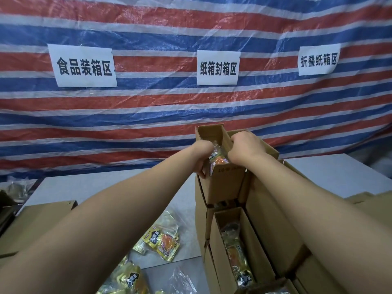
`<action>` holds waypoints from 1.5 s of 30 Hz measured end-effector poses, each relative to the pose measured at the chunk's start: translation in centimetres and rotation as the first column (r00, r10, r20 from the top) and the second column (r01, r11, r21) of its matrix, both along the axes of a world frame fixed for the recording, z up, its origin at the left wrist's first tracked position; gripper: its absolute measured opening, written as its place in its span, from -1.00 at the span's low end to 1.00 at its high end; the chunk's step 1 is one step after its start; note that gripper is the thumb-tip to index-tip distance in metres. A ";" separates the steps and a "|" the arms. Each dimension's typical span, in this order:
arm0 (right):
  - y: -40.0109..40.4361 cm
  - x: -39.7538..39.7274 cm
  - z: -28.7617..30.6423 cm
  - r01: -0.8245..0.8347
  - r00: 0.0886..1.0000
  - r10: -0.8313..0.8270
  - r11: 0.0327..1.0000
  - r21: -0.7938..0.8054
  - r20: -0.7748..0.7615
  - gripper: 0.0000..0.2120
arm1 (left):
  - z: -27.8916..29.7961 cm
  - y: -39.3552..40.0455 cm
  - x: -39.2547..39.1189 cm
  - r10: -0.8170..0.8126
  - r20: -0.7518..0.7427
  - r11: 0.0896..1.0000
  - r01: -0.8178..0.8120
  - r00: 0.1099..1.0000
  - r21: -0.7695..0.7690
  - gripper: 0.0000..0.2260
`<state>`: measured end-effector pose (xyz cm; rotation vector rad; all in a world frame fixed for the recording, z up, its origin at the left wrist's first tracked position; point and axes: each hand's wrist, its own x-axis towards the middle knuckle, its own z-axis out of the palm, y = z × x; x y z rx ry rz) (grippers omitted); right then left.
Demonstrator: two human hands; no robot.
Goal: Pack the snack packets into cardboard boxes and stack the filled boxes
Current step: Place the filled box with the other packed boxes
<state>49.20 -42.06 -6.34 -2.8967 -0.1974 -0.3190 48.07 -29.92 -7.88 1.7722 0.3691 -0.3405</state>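
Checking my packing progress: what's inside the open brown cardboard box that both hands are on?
The top cardboard box holds at least one orange-and-clear snack packet, between the left hand and right hand. The hands and box walls hide anything deeper.

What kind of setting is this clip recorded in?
Probably a small food-packing workstation: paper zone signs hang on a striped tarp, snack packets lie loose on the table, and both hands work at the top cardboard box of a stack.

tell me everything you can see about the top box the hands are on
The top box is plain brown cardboard, narrow, open-topped with flaps up, standing on other cardboard boxes. A snack packet sticks out of its opening. The left hand grips its left edge; the right hand grips the far right rim.
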 end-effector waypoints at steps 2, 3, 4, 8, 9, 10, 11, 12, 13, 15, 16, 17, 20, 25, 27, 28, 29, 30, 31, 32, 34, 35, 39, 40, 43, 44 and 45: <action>-0.3 0.4 -0.4 0.006 1.000 -0.007 0.999 -0.038 -0.002 -0.92 | -0.5 -0.3 0.4 0.003 -0.027 1.000 -0.003 1.000 -0.002 -0.68; -0.4 0.5 -0.6 0.010 1.000 -0.011 0.999 -0.053 -0.001 -0.90 | -0.8 -0.5 0.6 0.004 -0.039 1.000 -0.004 0.999 -0.003 -0.65; -0.4 0.6 -0.8 0.014 1.000 -0.014 0.998 -0.065 0.004 -0.88 | -0.9 -0.6 0.7 0.007 -0.048 1.000 -0.007 0.999 -0.001 -0.63; -0.3 0.9 -1.6 0.002 0.999 0.004 0.993 -0.115 0.051 -0.82 | -1.4 -1.0 0.9 0.032 -0.077 0.999 -0.031 0.996 0.020 -0.58; -0.3 0.9 -1.7 -0.005 0.998 0.013 0.991 -0.132 0.065 -0.82 | -1.5 -1.0 1.0 0.036 -0.083 0.999 -0.035 0.996 0.018 -0.57; -0.2 1.0 -1.8 -0.008 0.997 0.020 0.988 -0.155 0.079 -0.83 | -1.7 -1.0 1.1 0.037 -0.088 0.999 -0.036 0.995 0.015 -0.57; -0.1 1.1 -1.9 -0.008 0.996 0.025 0.983 -0.183 0.091 -0.82 | -1.8 -1.0 1.2 0.038 -0.090 0.999 -0.037 0.995 0.012 -0.56; -0.1 1.1 -1.9 -0.007 0.994 0.029 0.978 -0.208 0.101 -0.82 | -1.9 -1.0 1.2 0.039 -0.090 0.999 -0.038 0.995 0.009 -0.56; 0.0 1.1 -1.9 -0.008 0.993 0.033 0.974 -0.225 0.109 -0.82 | -1.9 -1.0 1.2 0.039 -0.088 0.999 -0.038 0.995 0.008 -0.57; 0.1 1.1 -1.8 -0.012 0.993 0.041 0.971 -0.240 0.114 -0.81 | -1.9 -1.0 1.1 0.025 -0.087 1.000 -0.024 0.996 0.014 -0.55; 0.1 1.0 -1.8 -0.015 0.993 0.043 0.971 -0.241 0.112 -0.81 | -1.8 -0.9 1.0 0.015 -0.089 1.000 -0.014 0.996 0.021 -0.53; 0.0 1.0 -1.7 -0.017 0.993 0.044 0.971 -0.238 0.107 -0.80 | -1.8 -0.9 0.9 0.007 -0.091 1.000 -0.005 0.996 0.027 -0.51; -0.2 0.8 -1.5 -0.024 0.995 0.044 0.975 -0.221 0.087 -0.81 | -1.7 -0.6 0.7 -0.010 -0.085 1.000 0.012 0.996 0.028 -0.48; -0.1 0.6 -1.2 -0.019 0.995 0.040 0.976 -0.216 0.093 -0.79 | -1.9 -0.3 0.1 -0.035 -0.058 0.999 0.036 0.998 0.022 -0.42; -0.1 0.5 -1.0 -0.018 0.994 0.040 0.976 -0.219 0.099 -0.79 | -1.8 -0.2 -0.1 -0.035 -0.043 0.999 0.036 0.998 0.023 -0.40; -0.1 0.5 -0.9 -0.018 0.994 0.041 0.977 -0.215 0.104 -0.79 | -1.8 -0.1 -0.2 -0.035 -0.034 0.999 0.036 0.999 0.026 -0.39; -0.1 0.4 -0.8 -0.018 0.993 0.041 0.979 -0.202 0.112 -0.79 | -1.7 0.1 -0.4 -0.034 -0.024 0.999 0.035 0.999 0.031 -0.39; 0.0 0.3 -0.8 -0.020 0.991 0.043 0.983 -0.181 0.123 -0.80 | -1.6 0.4 -0.6 -0.032 -0.014 0.999 0.033 0.999 0.034 -0.38; 0.1 0.2 -0.7 -0.027 0.990 0.049 0.988 -0.155 0.136 -0.82 | -1.5 0.8 -0.9 -0.027 -0.004 0.999 0.027 1.000 0.034 -0.36; 0.2 0.0 -0.6 -0.040 0.987 0.059 0.991 -0.127 0.151 -0.82 | -1.4 1.2 -1.2 -0.021 0.006 0.999 0.021 1.000 0.030 -0.33; 0.7 -0.4 -0.6 -0.092 0.978 0.101 0.994 -0.053 0.185 -0.80 | -1.3 2.3 -2.1 -0.001 0.044 1.000 0.000 0.999 0.023 -0.27; 1.0 -0.7 -0.7 -0.137 0.970 0.132 0.990 0.014 0.204 -0.78 | -1.3 2.9 -2.7 0.024 0.076 0.999 -0.026 0.997 0.026 -0.29; 4.3 -4.1 -2.2 -0.326 0.939 0.243 0.856 0.402 0.243 -0.74 | -2.5 5.7 -6.5 0.153 0.239 0.984 -0.170 0.959 0.052 -0.47; 5.4 -5.3 -3.0 -0.336 0.941 0.256 0.796 0.503 0.223 -0.75 | -3.0 6.6 -7.7 0.170 0.256 0.980 -0.191 0.952 0.062 -0.47; 8.8 -9.2 -5.5 -0.312 0.939 0.319 0.622 0.718 0.131 -0.85 | -4.9 9.6 -12.4 0.233 0.275 0.961 -0.264 0.933 0.082 -0.47; 9.9 -10.6 -6.4 -0.293 0.934 0.344 0.582 0.759 0.097 -0.87 | -5.4 10.7 -14.2 0.263 0.286 0.952 -0.296 0.921 0.077 -0.50; 10.9 -12.1 -7.4 -0.271 0.928 0.367 0.543 0.795 0.066 -0.88 | -5.9 11.5 -16.1 0.294 0.296 0.943 -0.326 0.909 0.066 -0.54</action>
